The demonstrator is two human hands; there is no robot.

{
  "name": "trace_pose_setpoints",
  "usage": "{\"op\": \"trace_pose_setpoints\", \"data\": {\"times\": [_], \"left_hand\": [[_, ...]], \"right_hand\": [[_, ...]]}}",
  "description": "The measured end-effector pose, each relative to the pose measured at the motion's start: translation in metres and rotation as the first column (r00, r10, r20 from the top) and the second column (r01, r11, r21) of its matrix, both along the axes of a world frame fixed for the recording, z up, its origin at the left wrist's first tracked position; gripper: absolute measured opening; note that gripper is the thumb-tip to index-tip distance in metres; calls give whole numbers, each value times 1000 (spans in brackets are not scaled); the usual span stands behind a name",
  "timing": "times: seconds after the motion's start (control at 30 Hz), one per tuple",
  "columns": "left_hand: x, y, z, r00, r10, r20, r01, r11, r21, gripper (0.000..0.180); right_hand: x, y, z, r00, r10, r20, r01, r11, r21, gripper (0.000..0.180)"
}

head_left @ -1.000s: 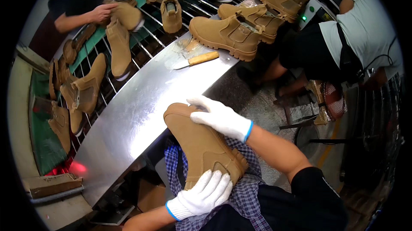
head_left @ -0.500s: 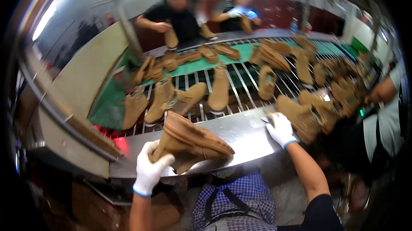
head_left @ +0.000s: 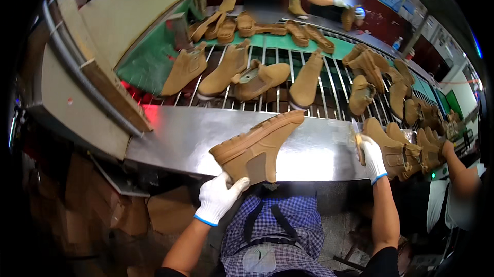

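My left hand [head_left: 220,197], in a white knit glove, is closed round the upper of a tan ankle boot [head_left: 252,152]. The boot is upside down above the metal ledge, its thick ridged sole facing up and its toe pointing up to the right. A dark elastic panel shows on its side. In my right hand [head_left: 374,157], also gloved, is a small tool [head_left: 359,148] with a tan handle and a thin, pale, blade-like end. The hand is over the ledge, left of a group of tan boots [head_left: 382,146].
A shiny metal ledge [head_left: 170,146] runs before me. Behind it, tan boots [head_left: 307,81] lie on a metal-bar conveyor [head_left: 265,87], with loose soles [head_left: 246,24] on a green strip [head_left: 283,40]. Co-workers handle boots across the conveyor. Another person's arm [head_left: 455,166] reaches in from the right.
The boot in my left hand has turned, and its toe now points up to the right. My right hand has turned so the tool shows more clearly. My view has shifted.
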State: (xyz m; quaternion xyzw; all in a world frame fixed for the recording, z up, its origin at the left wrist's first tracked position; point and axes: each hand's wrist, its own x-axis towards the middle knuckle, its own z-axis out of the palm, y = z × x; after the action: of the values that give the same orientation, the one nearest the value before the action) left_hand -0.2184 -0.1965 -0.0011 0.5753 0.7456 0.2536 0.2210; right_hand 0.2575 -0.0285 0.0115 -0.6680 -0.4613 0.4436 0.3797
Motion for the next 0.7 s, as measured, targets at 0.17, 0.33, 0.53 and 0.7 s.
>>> {"op": "trace_pose_setpoints", "data": {"times": [0.17, 0.33, 0.53, 0.7], "left_hand": [[-13, -3, -20, 994, 92, 65, -110, 906, 410, 72], [-27, 24, -10, 989, 37, -143, 51, 822, 568, 125], [-29, 59, -13, 995, -70, -70, 85, 966, 243, 147], [-30, 60, -22, 997, -72, -32, 79, 931, 356, 140]], "right_hand": [[-172, -63, 53, 542, 421, 727, -771, 593, 232, 43], [-235, -62, 80, 261, 416, 871, -888, 457, 48, 32], [-275, -41, 84, 224, 626, 747, -863, 483, -146, 37], [-300, -64, 29, 714, 641, -281, -695, 696, -180, 26]]}}
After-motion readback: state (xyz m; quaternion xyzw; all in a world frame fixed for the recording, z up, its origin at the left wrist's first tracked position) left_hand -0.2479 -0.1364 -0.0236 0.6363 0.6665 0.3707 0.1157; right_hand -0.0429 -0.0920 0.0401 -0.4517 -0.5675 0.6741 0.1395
